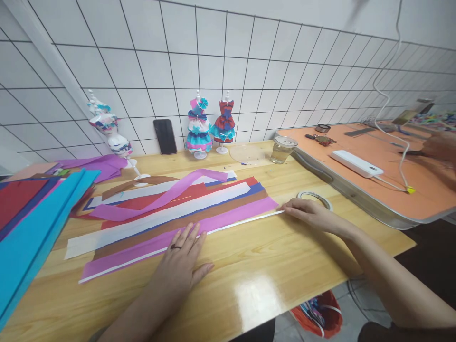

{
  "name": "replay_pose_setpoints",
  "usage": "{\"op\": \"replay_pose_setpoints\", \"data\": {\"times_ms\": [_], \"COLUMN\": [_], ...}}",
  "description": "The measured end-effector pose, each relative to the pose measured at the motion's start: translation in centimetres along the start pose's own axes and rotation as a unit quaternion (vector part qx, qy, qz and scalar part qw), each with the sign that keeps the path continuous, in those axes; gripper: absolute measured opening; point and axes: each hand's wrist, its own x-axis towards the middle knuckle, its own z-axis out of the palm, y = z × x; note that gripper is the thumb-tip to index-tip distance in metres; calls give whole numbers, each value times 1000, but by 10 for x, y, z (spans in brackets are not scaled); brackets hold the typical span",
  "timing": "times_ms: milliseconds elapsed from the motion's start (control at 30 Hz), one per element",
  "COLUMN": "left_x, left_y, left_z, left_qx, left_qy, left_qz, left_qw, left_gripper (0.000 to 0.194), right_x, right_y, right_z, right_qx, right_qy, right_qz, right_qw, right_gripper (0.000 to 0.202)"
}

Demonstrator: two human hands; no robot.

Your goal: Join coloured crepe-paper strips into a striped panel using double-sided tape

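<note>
A purple crepe-paper strip lies slantwise on the wooden table. Along its near edge runs a thin white tape. My left hand rests flat on the tape and the strip, fingers stretched out, a dark ring on one finger. At the strip's right end my right hand has its fingertips closed on the end of the white tape. Just behind that hand is a tape roll, partly covered by it. Brown, blue, white and red strips lie beyond the purple one, overlapping; a loose purple strip curls over them.
Folded coloured paper fills the left side. Mini dress forms, a phone and a lidded cup stand along the tiled wall. An orange table on the right holds a white power strip; another person's hand is there.
</note>
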Motion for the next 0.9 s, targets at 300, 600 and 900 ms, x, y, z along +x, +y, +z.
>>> {"op": "replay_pose_setpoints", "data": {"times_ms": [300,600,900], "left_x": [-1,0,0], "left_y": [0,-2,-1], "left_z": [3,8,8], "left_qx": [14,27,41], "left_qy": [5,31,47], "left_qz": [7,16,19], "left_qw": [1000,999,998], "left_gripper": [60,61,61], "right_x": [9,19,26], "right_y": [9,11,5], "right_z": [2,-1,-5], "right_qx": [-7,-1,53], "right_qy": [38,14,-22], "right_qz": [23,45,92], "right_qw": [999,999,994], "right_gripper": [33,42,46]}}
